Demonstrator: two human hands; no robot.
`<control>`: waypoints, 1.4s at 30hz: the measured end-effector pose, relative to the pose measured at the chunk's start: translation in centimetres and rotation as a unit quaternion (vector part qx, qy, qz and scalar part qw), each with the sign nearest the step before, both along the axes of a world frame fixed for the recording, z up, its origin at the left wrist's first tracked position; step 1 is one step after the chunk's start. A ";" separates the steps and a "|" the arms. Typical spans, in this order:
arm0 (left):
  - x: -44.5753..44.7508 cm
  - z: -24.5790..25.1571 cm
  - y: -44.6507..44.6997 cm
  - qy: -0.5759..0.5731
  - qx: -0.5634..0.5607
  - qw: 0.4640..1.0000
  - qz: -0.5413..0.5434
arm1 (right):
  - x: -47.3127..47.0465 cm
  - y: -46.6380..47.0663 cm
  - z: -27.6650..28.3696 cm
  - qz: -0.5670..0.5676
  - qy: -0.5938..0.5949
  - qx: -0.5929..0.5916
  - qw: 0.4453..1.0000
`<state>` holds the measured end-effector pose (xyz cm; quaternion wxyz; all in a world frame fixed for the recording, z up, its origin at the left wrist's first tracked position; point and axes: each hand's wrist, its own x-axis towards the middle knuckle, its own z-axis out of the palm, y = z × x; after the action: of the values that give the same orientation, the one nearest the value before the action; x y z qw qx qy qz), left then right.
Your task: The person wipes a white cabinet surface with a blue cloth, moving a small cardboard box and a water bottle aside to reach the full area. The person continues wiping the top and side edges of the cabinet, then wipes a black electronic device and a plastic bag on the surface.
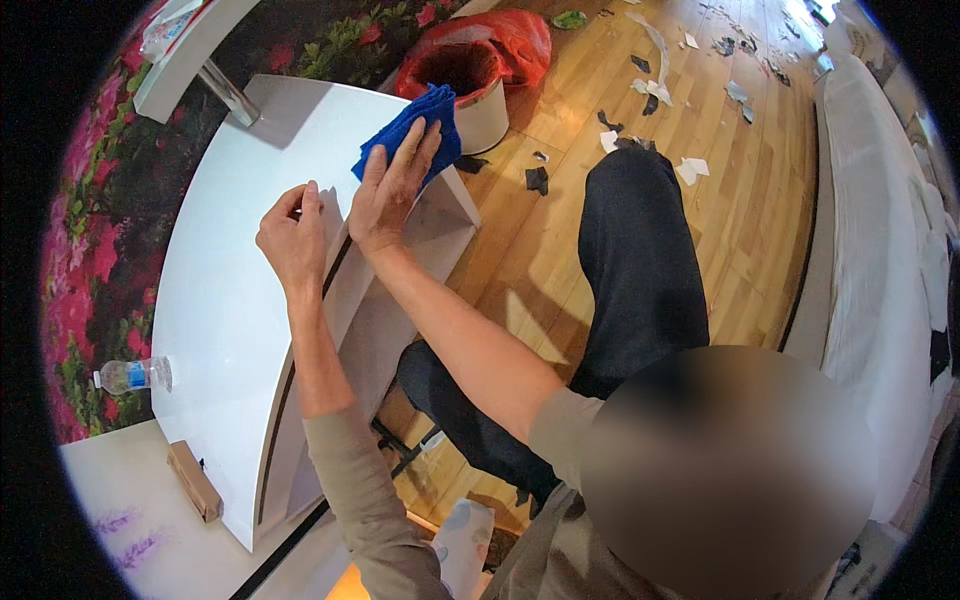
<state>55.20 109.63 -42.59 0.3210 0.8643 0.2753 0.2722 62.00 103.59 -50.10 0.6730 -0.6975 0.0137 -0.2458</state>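
Observation:
A folded blue cloth (420, 135) lies over the far right corner of a white tabletop (217, 277). My right hand (394, 187) presses down on it, fingers spread across the fabric. To its left, my left hand (294, 232) is just above or resting on the white surface, its fingers curled in towards the thumb. I see no object in that hand, though its palm is hidden. Below the tabletop's near edge, a white side panel and open shelf space (442, 217) show beside my right forearm.
A bin (484, 120) with a red bag liner stands just past the corner. Torn black and white scraps (537, 180) litter the wooden floor. A plastic bottle (135, 375) and a small brown box (193, 480) sit along the left edge. A metal post (232, 94) supports a raised shelf.

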 end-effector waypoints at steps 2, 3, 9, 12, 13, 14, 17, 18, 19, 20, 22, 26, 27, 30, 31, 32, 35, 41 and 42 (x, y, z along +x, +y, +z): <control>-0.2 -0.5 0.3 -0.015 0.068 0.997 -0.017 | 0.1 0.5 -1.0 0.023 -0.005 0.072 0.997; -0.2 -0.6 0.0 -0.021 0.100 0.994 -0.027 | 0.3 0.3 -1.7 0.018 -0.003 0.078 0.997; 0.5 -0.2 -0.9 0.026 0.167 0.985 -0.029 | 3.7 -0.1 -9.7 -0.038 0.079 0.049 0.995; 0.5 -0.3 -1.2 0.064 0.210 0.975 -0.009 | 3.9 0.6 -12.4 -0.068 0.106 0.072 0.989; 0.3 -0.3 -1.2 0.086 0.226 0.970 0.003 | 3.6 0.8 -12.8 -0.066 0.120 0.084 0.987; 0.0 -0.5 -1.1 0.098 0.236 0.967 0.008 | 3.5 0.9 -13.3 -0.070 0.131 0.083 0.985; 0.9 0.0 -1.4 0.118 0.258 0.959 0.019 | 4.1 0.5 -17.3 -0.074 0.158 0.152 0.973; 1.1 0.0 -1.7 0.129 0.259 0.957 0.025 | 4.5 0.6 -19.1 -0.103 0.151 0.121 0.976; 0.7 0.0 -1.7 0.148 0.265 0.952 0.040 | 3.9 0.8 -20.2 -0.084 0.173 0.145 0.971; 0.2 -0.1 -1.3 0.156 0.286 0.944 0.047 | 3.4 0.9 -21.3 -0.065 0.196 0.169 0.964; 1.5 -0.5 -1.8 0.163 0.300 0.938 0.062 | 5.5 0.5 -26.7 -0.104 0.235 0.141 0.956; 3.0 -0.1 -2.8 0.220 0.298 0.922 0.115 | 6.0 -0.7 -34.5 -0.043 0.410 0.215 0.886; 2.2 0.1 -2.5 0.243 0.299 0.912 0.139 | 3.9 -0.4 -35.1 -0.004 0.446 0.271 0.853; 5.0 0.6 -4.1 0.242 0.283 0.914 0.159 | 8.1 -3.5 -42.7 0.089 0.470 0.223 0.849; 6.0 0.3 -4.3 0.236 0.282 0.916 0.162 | 9.6 -3.9 -44.7 0.076 0.469 0.183 0.861; 7.4 0.3 -4.7 0.226 0.280 0.919 0.164 | 11.9 -4.4 -46.2 0.060 0.464 0.143 0.872; 8.2 0.6 -5.6 0.249 0.248 0.916 0.193 | 8.2 -3.9 -44.8 0.128 0.522 0.134 0.833; 8.4 0.6 -6.1 0.248 0.222 0.910 0.248 | 7.2 -7.2 -38.3 0.257 0.590 0.169 0.747; 8.1 0.4 -5.9 0.240 0.217 0.915 0.242 | 7.4 -7.4 -36.9 0.271 0.593 0.167 0.740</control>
<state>63.25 103.68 -42.21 -0.0259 0.8591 0.4786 0.1794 69.37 96.18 -87.02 0.6728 -0.5534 0.2608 0.4160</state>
